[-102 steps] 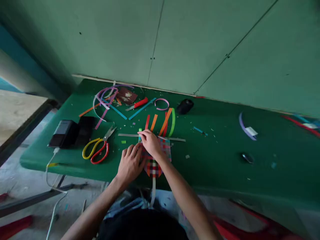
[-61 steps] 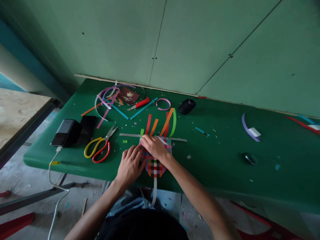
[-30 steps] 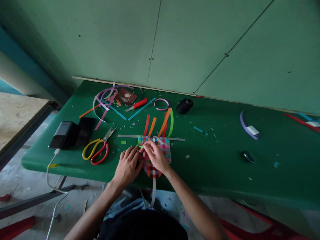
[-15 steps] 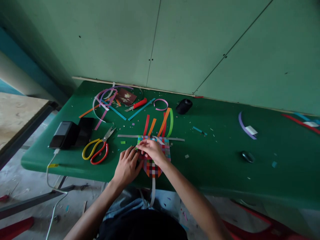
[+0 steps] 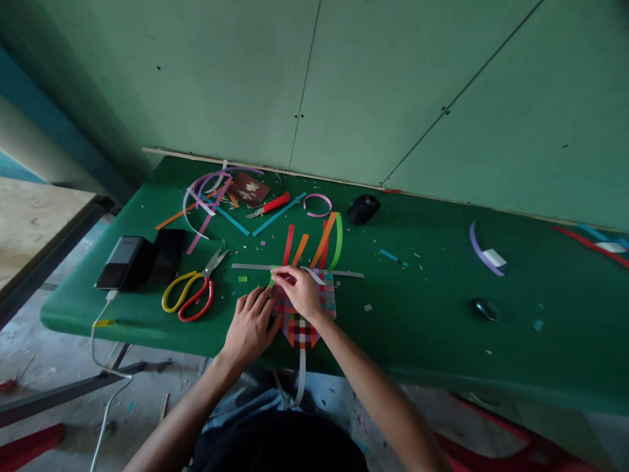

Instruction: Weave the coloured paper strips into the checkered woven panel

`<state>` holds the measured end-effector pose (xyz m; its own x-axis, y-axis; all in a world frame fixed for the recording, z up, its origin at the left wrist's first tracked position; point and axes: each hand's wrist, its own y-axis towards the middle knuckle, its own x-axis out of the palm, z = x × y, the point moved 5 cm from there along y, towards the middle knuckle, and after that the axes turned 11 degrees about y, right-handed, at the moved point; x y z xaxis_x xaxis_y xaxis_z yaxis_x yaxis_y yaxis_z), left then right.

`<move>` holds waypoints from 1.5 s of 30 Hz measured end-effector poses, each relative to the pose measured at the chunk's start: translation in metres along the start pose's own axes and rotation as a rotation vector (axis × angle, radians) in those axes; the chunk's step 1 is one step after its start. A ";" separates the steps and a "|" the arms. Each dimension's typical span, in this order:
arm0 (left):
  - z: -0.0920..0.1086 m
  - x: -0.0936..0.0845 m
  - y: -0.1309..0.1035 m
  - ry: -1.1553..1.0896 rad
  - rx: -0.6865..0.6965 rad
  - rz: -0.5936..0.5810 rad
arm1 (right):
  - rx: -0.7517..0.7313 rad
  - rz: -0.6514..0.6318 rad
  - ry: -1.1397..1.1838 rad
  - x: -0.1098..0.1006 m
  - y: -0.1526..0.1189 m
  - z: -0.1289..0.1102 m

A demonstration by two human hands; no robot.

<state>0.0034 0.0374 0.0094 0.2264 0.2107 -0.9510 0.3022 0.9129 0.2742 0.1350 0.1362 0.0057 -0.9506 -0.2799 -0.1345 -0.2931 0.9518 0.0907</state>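
Observation:
A checked mat woven from coloured strips [image 5: 301, 333] lies at the table's front edge, partly hidden by my hands. Loose strip ends, among them an orange strip [image 5: 324, 237] and a lime strip [image 5: 338, 242], stick out from its far side. My left hand [image 5: 251, 322] grips the mat's left edge, its fingers bent along the border and the thumb over the weave. At the upper left corner my right hand [image 5: 299, 291] pinches, thumb against forefinger, at a short light green strip [image 5: 272, 278]. A grey strip [image 5: 301, 377] hangs from the near tip.
Red-and-yellow-handled scissors [image 5: 199, 288] lie left of my hands, beside a black device [image 5: 125, 262] with a cable. Farther back are a utility knife [image 5: 272, 205], loose strips, a pink ring [image 5: 318, 205] and a black thread spool [image 5: 363, 209]. A dark mouse-like object [image 5: 486, 309] rests at right.
My right hand has shifted slightly away from me, toward the mat's upper left corner, and its fingertips are pinched there. The left hand stays almost still on the edge.

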 end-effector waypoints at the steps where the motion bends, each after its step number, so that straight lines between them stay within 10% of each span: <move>1: 0.000 0.000 0.000 0.000 0.000 0.000 | -0.059 0.005 -0.074 0.000 -0.001 -0.003; 10: 0.001 0.001 -0.001 0.011 0.002 0.010 | -0.202 0.068 -0.220 -0.002 -0.002 -0.013; 28: 0.001 -0.005 0.000 0.022 0.019 0.037 | 0.241 -0.072 0.190 -0.005 -0.019 0.007; 45: 0.003 -0.004 -0.001 0.014 0.009 0.030 | 0.234 -0.017 0.164 0.003 -0.028 0.013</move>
<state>0.0046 0.0343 0.0131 0.2222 0.2433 -0.9442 0.3038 0.9029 0.3041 0.1417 0.1101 -0.0104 -0.9553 -0.2941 0.0294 -0.2952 0.9446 -0.1434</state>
